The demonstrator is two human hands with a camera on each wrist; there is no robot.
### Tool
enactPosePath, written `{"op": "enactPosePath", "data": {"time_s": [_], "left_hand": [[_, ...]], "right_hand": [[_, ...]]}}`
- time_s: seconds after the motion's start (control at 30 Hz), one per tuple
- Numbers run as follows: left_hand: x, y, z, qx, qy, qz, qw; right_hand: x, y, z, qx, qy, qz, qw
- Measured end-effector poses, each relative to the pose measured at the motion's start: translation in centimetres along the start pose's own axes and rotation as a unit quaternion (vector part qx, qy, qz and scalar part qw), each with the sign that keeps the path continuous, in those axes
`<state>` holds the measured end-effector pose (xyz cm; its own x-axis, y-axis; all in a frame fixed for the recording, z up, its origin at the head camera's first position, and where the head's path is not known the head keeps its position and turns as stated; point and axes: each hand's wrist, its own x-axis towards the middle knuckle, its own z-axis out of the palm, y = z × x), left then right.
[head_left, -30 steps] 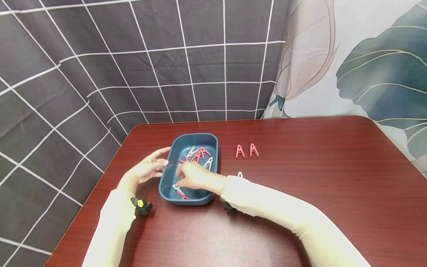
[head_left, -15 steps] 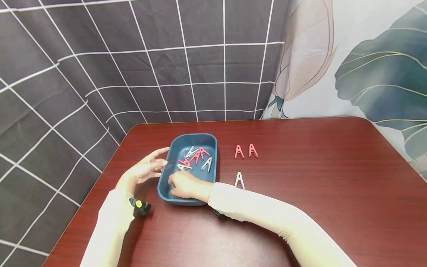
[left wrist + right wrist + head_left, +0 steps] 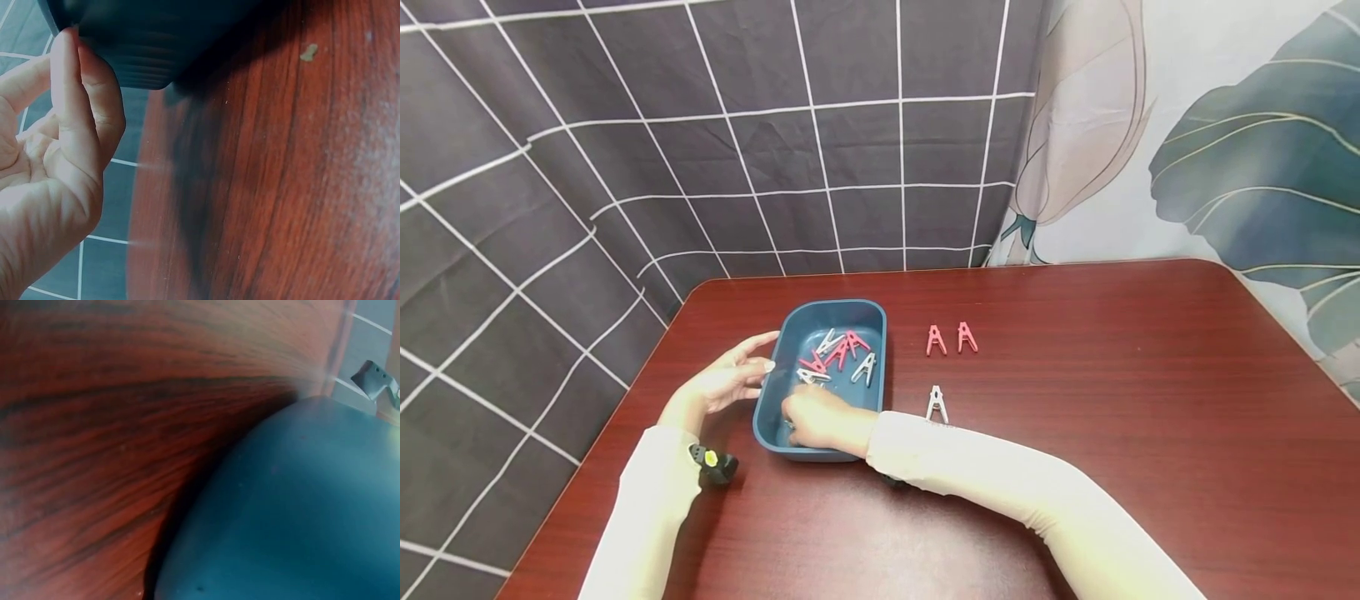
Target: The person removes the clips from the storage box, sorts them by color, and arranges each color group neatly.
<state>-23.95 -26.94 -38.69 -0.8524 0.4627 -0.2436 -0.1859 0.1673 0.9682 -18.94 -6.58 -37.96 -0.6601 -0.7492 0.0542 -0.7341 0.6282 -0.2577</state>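
Observation:
In the head view a blue plastic bin [image 3: 883,383] holds several pink and white clothespins [image 3: 842,354]. My left hand [image 3: 730,377] rests against the bin's left side, its thumb by the rim. The left wrist view shows my left fingers [image 3: 72,94] touching the outer wall. My right hand [image 3: 820,417] is inside the bin's near half with curled fingers. In the right wrist view a pale grey clothespin [image 3: 372,381] sticks out from the fingers at the right edge, above the rim. Most of this clothespin is hidden from the head view by my right hand.
Two pink clothespins [image 3: 951,338] lie on the red-brown table [image 3: 1112,375] to the right of the bin. A white clothespin [image 3: 937,404] lies nearer, just beyond my right sleeve [image 3: 955,454]. A grey grid-patterned curtain [image 3: 865,150] hangs behind the table.
My right hand has moved from the bin's middle toward its near left end, covering the clothespins there. The white clothespin on the table shows more fully. My left hand stays put.

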Motion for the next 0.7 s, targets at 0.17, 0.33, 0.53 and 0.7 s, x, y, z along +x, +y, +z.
{"op": "enactPosePath", "data": {"time_s": [0.17, 0.33, 0.53, 0.7], "left_hand": [[-0.03, 0.06, 0.09, -0.001, 0.006, -0.006, 1.0], [-0.09, 0.01, 0.14, -0.003, 0.001, -0.003, 1.0], [0.0, 0.01, 0.15, 0.005, 0.013, -0.008, 0.9999], [0.07, -0.13, -0.01, -0.005, 0.008, -0.005, 0.9999]], "right_hand": [[-0.22, -0.25, -0.06, -0.02, 0.0, 0.005, 1.0], [-0.25, -0.2, -0.05, -0.022, 0.001, 0.022, 1.0], [-0.05, -0.09, -0.15, -0.015, -0.023, 0.054, 0.998], [-0.08, 0.03, -0.06, -0.007, -0.037, 0.06, 0.997]]}}
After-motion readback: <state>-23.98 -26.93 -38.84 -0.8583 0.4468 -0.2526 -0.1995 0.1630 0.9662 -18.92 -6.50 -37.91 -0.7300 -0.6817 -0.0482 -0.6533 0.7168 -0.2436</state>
